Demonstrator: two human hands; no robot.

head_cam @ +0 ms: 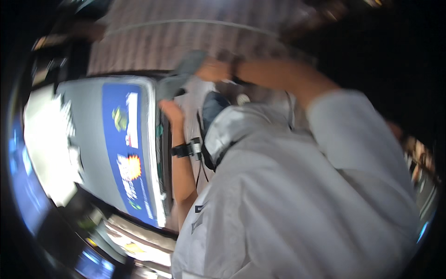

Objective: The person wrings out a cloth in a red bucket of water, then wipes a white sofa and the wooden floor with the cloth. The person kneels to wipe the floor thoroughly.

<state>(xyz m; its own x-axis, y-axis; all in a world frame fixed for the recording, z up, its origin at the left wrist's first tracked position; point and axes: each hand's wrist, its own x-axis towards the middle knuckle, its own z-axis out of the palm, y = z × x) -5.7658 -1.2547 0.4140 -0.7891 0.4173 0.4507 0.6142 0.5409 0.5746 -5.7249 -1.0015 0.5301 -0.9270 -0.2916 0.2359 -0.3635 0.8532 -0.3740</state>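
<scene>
My right hand [210,69] grips one end of a blurred grey cloth [172,83], its arm reaching across from the right with a dark band on the wrist. The cloth hangs over the near corner of a counter-like unit [90,139] with a grey top and a pale rim. Just below the cloth's lower end is my left hand [173,111], beside the unit's edge. Blur hides whether its fingers hold the cloth. A black strap with a small device [191,149] sits on the left wrist, and thin cables hang from it.
A blue printed panel [123,150] bearing writing lies along the unit's near side. Beyond it is a glaring white area [48,143]. Lit screens [94,263] and packs stand at lower left. Ribbed brown flooring [188,38] stretches ahead, crossed by a pale line.
</scene>
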